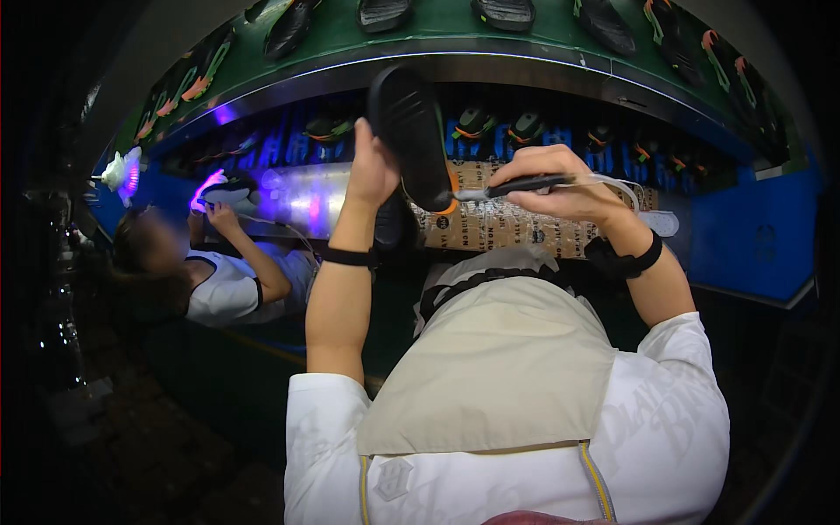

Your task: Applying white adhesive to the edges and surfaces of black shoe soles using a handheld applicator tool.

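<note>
Between the hands, raised at chest height: a black shoe (411, 131), sole toward the camera, ribbed tread, an orange edge showing at its lower end. Left hand (372, 166) closed around the shoe's left side, holding it upright. Right hand (560, 179) closed on a slim dark pen tool (516, 185), tip touching the shoe's lower right edge; a pale cord trails from it past the wrist. Behind both hands, a brown cardboard panel (499, 223) with round dark marks. Above, a green conveyor (455, 26) carrying more dark shoes. Left of the left hand, a co-worker (227, 280) holds another shoe under violet light.
</note>
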A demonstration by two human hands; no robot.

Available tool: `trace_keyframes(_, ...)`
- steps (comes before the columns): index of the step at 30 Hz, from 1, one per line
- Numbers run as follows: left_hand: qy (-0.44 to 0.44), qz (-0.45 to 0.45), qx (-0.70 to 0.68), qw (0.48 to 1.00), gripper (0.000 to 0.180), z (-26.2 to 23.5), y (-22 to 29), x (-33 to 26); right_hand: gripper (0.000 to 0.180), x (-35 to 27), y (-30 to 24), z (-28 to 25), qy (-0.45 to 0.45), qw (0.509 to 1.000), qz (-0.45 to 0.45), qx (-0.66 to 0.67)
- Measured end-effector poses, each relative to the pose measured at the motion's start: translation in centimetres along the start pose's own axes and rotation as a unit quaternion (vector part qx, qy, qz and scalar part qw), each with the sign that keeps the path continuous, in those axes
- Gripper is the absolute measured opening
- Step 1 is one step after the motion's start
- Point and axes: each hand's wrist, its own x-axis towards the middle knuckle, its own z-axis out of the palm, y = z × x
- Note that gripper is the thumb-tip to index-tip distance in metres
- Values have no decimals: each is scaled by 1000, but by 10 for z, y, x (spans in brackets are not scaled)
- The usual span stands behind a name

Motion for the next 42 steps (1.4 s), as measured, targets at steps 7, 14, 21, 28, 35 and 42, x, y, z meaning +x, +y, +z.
trace_keyframes(7, 80, -365, -153, 915, 117, -115, -90, -101, 20, -42, 53, 24, 239, 914, 258, 203)
trace_keyframes(14, 92, -302, -340, 886, 74, -99, -189, -111, 18, -32, 59, 58, 236, 895, 274, 262)
trace_keyframes(21, 65, -157, -350, 921, 79, -4, -148, -77, 22, 26, 42, 59, 236, 935, 240, 109)
trace_keyframes(28, 12, -89, -269, 959, 69, 48, -113, -65, 21, 70, 28, 58, 358, 919, 145, 84)
trace_keyframes(35, 131, -35, -227, 964, 60, 48, -105, -56, 21, 45, 8, 69, 185, 979, 28, -76)
trace_keyframes(42, 57, -10, -256, 965, 62, 51, -96, -55, 22, 22, -28, 34, 2, 995, 62, -83)
